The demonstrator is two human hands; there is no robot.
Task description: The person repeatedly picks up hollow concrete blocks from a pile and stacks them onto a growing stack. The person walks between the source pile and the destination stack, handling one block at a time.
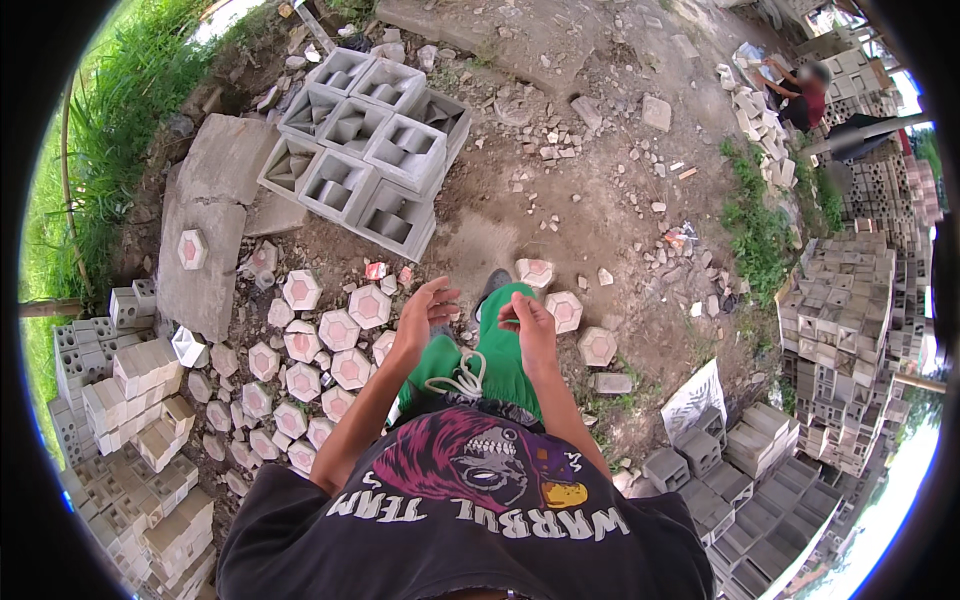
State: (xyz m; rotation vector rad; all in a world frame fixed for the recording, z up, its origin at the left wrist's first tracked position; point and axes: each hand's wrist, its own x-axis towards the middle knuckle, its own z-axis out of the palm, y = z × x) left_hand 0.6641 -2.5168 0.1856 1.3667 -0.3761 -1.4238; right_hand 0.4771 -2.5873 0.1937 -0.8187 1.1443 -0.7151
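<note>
My left hand point(428, 314) is held up in front of my body with fingers stretched out and nothing in it. Across from it, my right hand point(530, 322) is loosely closed, fingers curled in, and no object shows in it. Both hands hover over my green trousers point(498, 352) with a pale drawstring point(462, 376). Hexagonal pavers point(370, 306) with pinkish centres lie in a group on the ground to the left of my left hand. Beyond my right hand, another hexagonal paver point(564, 311) lies close to my leg.
A cluster of large grey hollow concrete blocks point(405, 145) stands ahead on the dirt. Stacked blocks rise at the left point(140, 375) and right point(840, 330). A concrete slab point(205, 215) lies at left. Rubble is scattered ahead. A person point(808, 95) sits at far right.
</note>
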